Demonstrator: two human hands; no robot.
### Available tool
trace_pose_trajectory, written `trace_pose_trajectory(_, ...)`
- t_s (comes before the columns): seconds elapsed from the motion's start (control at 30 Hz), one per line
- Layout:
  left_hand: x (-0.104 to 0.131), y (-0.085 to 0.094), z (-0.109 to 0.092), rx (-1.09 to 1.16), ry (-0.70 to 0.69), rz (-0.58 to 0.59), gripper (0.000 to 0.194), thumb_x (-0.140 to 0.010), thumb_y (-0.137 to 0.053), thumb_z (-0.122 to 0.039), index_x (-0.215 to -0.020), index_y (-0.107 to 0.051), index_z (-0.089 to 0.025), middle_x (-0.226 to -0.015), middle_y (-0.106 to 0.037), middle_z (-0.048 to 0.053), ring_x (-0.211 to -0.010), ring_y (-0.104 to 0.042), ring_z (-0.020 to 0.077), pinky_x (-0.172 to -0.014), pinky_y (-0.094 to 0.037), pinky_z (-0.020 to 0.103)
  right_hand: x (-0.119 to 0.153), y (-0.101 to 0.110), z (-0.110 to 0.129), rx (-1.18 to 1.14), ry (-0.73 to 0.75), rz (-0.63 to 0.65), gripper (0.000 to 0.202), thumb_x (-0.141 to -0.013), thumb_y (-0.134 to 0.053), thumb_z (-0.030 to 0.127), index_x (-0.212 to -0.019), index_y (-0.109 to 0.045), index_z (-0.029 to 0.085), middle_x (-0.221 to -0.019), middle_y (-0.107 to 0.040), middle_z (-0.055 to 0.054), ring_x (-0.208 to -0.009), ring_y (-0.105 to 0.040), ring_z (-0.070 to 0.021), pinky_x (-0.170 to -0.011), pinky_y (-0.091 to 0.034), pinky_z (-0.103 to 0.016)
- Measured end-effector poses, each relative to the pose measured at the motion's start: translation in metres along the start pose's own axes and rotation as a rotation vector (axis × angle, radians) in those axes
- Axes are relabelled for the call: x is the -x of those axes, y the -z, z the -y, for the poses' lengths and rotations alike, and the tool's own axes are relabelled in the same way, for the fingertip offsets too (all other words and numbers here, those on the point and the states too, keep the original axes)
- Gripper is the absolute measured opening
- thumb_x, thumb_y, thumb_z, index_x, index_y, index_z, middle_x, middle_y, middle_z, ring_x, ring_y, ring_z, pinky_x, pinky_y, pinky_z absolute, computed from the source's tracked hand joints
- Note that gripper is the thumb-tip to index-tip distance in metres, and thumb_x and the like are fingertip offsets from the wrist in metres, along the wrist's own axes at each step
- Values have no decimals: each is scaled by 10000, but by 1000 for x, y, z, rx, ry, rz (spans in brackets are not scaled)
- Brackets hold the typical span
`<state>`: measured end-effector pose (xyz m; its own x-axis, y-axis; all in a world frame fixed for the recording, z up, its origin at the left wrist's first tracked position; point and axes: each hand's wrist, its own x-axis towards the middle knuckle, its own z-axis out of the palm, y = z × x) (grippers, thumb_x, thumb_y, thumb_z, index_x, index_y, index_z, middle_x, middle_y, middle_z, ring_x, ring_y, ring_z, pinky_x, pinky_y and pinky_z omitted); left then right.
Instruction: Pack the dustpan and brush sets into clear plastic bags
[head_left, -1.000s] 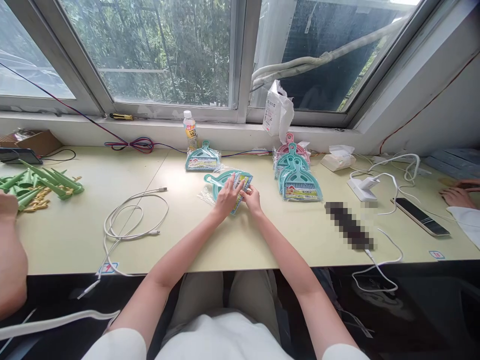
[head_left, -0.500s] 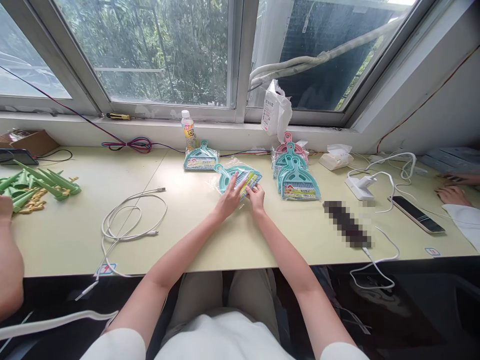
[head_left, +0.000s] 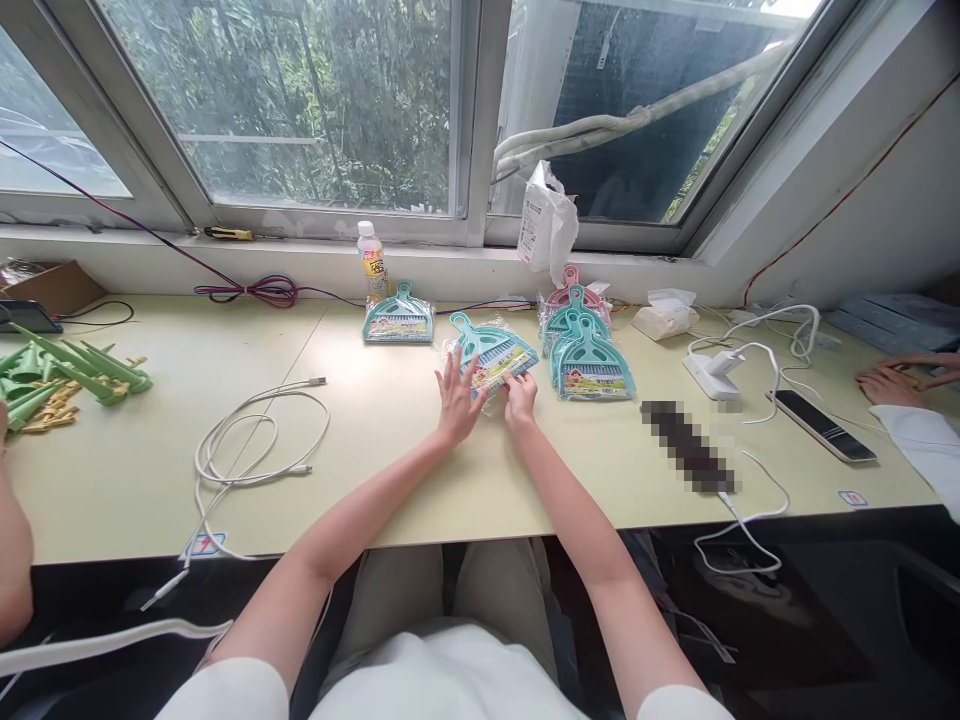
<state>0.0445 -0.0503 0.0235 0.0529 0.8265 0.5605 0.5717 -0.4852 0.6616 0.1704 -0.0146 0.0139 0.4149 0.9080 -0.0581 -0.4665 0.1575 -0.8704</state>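
While handheld, dustpan (head_left: 491, 352) beside other dustpans (head_left: 590, 350)

You have two hands: left hand (head_left: 457, 402), right hand (head_left: 520, 400). Between them, one packaged dustpan set (head_left: 496, 352). Beyond, one single teal set (head_left: 398, 322), one bottle (head_left: 372, 265). To your right, one pink set (head_left: 571, 277), at least three teal sets (head_left: 592, 352); overlap hides exact count. You also see one phone (head_left: 826, 428), one tissue pack (head_left: 665, 318), one yellow-handled cutter (head_left: 229, 233), one cardboard box (head_left: 60, 286), two small stickers (head_left: 853, 498), one red-and-blue cable bundle (head_left: 270, 290). Green tapered pieces (head_left: 97, 370): several, too tangled to count.
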Motion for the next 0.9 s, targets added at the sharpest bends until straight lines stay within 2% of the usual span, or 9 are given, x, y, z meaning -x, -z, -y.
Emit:
trace_pose_trajectory(0.07, -9, 7, 8, 224, 199, -175, 726, -900, -585, -479, -1527, -281, -272, -1666, -120, 109, -1540, -81, 288, -1234, -129, 518, 0, -1, 2, 0, -12, 24, 310, -700, -686, 202, -993, -588, 181, -1013, -724, -60, -927, -696, -179, -826, -583, -309)
trace_pose_trajectory(0.1, -14, 10, 13, 369, 302, -220, 769, -883, -607, -493, -1529, -256, -268, -1657, -148, 121, -1529, -145, 294, -1221, -207, 500, 1, -1, 2, 0, -20, 45, 307, -704, -689, 203, -994, -590, 182, -1008, -724, -59, -928, -697, -180, -831, -584, -314)
trace_pose_trajectory(0.13, -18, 14, 18, 528, 395, -211, 782, -867, -627, -495, -1519, -265, -259, -1633, -223, 137, -1501, -240, 308, -1192, -283, 496, 2, -2, 2, -3, -27, 69, 308, -708, -694, 206, -997, -591, 182, -1003, -725, -58, -928, -698, -182, -835, -586, -323)
trace_pose_trajectory(0.23, -25, 17, 27, 943, 576, 51, 683, -808, -704, -446, -1388, -449, -192, -1413, -546, 162, -1299, -534, 333, -1074, -446, 501, 7, -5, 0, -19, -34, 121, 324, -713, -712, 218, -1012, -591, 184, -1005, -728, -62, -933, -700, -194, -846, -593, -351)
trace_pose_trajectory(0.3, -24, 13, 27, 1082, 624, 178, 596, -765, -752, -396, -1270, -541, -160, -1275, -645, 149, -1191, -612, 318, -1038, -480, 490, 9, -6, -2, -14, -27, 103, 323, -717, -712, 229, -1013, -591, 182, -1013, -729, -66, -940, -700, -197, -859, -592, -358)
trace_pose_trajectory(0.43, -18, 6, 19, 1162, 647, 186, 524, -768, -763, -362, -1218, -568, -179, -1239, -670, 116, -1124, -648, 273, -1029, -489, 469, 10, -5, -3, 5, -20, 64, 324, -726, -703, 248, -1021, -588, 179, -1024, -727, -71, -944, -701, -197, -873, -590, -358)
trace_pose_trajectory(0.6, -16, 8, 20, 1152, 620, 200, 501, -740, -761, -279, -1196, -580, -174, -1197, -685, 107, -1105, -653, 256, -1029, -481, 449, 10, -5, -7, 39, -13, 70, 319, -752, -681, 273, -1042, -576, 192, -1046, -722, -68, -982, -697, -200, -860, -592, -344)
trace_pose_trajectory(0.73, -17, 6, 25, 1090, 633, 113, 519, -689, -741, -234, -1176, -575, -174, -1143, -697, 97, -1082, -654, 267, -979, -506, 438, 11, -7, -11, 62, -52, 70, 325, -765, -665, 263, -1056, -533, 206, -1055, -706, -54, -977, -694, -185, -866, -586, -335)
trace_pose_trajectory(0.9, -19, 5, 30, 1050, 607, 12, 572, -677, -722, -245, -1216, -538, -192, -1145, -681, 86, -1091, -644, 271, -964, -511, 431, 13, -9, -7, 32, -87, 202, 383, -751, -681, 231, -1081, -487, 232, -1071, -693, -30, -996, -688, -179, -925, -571, -358)
